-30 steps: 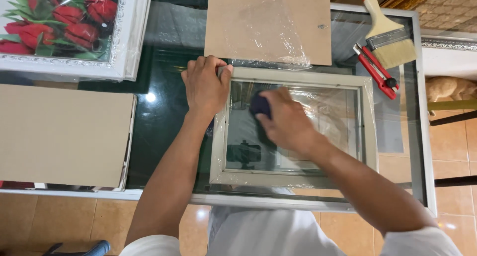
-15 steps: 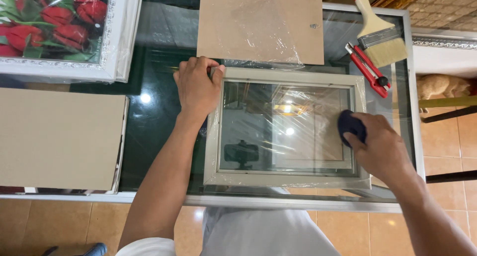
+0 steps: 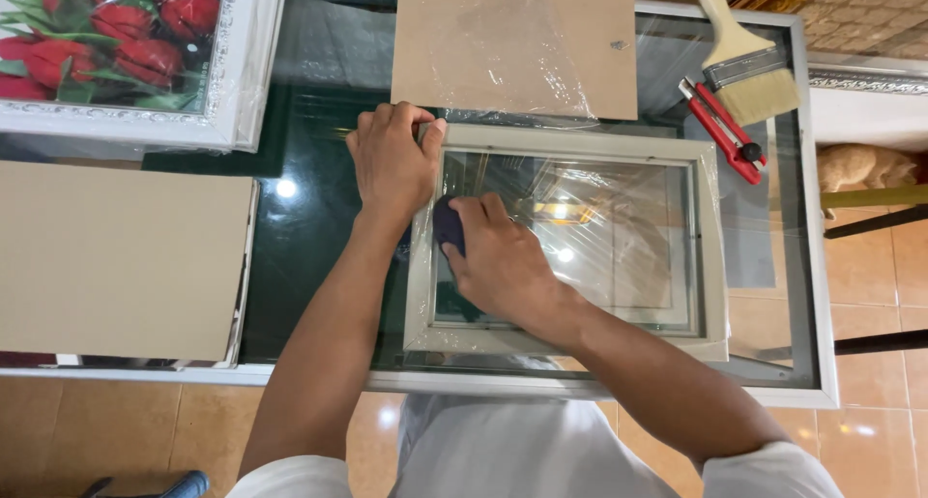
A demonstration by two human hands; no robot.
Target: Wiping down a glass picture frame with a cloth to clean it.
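From the head view I judge the wiping step in hand: my right hand curls closed around a small dark blue cloth pad, pressing it on the glass at the left side of the pale grey rectangular picture frame lying flat on the glass-topped table; my left hand lies spread, fingers flat on the frame's upper-left corner, holding nothing; next calls for sweeping the pad across while that corner is pinned.

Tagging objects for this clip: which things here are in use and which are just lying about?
In use: left hand steadying the grey picture frame; right hand pressing a dark blue pad on its glass.

Lying about: paintbrush, red tool, brown backing board, rose picture, cardboard sheet.
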